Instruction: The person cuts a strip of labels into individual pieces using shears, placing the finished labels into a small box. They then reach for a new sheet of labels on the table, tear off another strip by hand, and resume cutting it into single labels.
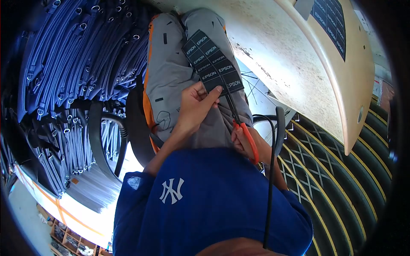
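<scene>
Over my lap, my left hand (197,104) pinches the lower edge of a black sheet of EPSON labels (204,55) between thumb and fingers. The sheet shows white lettering in two columns of rectangles. My right hand (244,138) is wrapped round the orange handles of a pair of scissors (252,145). Their dark blades (232,102) reach up to the sheet's lower edge, between the two columns. How far the blades are apart is hard to make out.
Stacks of blue straps with metal rings (85,47) stand at the left. A worn, pale table (290,55) curves along the right, with another sheet of EPSON labels (331,21) on it. A chair armrest (279,128) and a hanging black cable (271,183) are close by my right arm.
</scene>
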The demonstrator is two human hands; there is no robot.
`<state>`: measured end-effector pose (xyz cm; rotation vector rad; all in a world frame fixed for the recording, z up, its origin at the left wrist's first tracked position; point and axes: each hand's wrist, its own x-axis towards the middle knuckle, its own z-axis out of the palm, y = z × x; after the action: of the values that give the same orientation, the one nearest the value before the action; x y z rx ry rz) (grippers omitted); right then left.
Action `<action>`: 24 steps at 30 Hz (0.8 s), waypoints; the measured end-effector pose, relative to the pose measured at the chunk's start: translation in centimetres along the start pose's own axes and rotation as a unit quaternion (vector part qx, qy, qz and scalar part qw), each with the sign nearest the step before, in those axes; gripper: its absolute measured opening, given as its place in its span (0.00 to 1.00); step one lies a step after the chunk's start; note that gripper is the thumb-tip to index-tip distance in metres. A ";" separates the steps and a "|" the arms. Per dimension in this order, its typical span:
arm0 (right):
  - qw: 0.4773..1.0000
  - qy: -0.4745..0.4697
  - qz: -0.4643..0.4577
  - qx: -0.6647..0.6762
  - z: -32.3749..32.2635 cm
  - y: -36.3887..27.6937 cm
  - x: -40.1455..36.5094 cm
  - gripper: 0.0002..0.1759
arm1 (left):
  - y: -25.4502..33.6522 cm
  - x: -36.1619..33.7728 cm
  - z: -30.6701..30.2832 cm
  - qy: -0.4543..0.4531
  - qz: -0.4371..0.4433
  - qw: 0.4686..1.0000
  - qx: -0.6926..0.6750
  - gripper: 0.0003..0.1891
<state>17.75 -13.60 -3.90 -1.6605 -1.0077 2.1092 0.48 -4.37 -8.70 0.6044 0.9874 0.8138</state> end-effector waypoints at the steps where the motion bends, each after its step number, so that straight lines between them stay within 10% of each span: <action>1: 1.000 -0.001 0.022 0.009 0.0 -0.3 -0.1 0.34 | 0.0 0.0 0.0 0.000 0.000 1.000 0.000 0.05; 24: 0.992 0.010 -0.097 -0.087 0.0 0.8 -0.1 0.32 | -0.7 1.1 -0.3 0.075 0.009 0.996 -0.055 0.08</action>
<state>17.92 -14.27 -4.36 -1.5831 -1.3212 1.9248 0.80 -3.79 -9.86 0.4618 1.0673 0.9334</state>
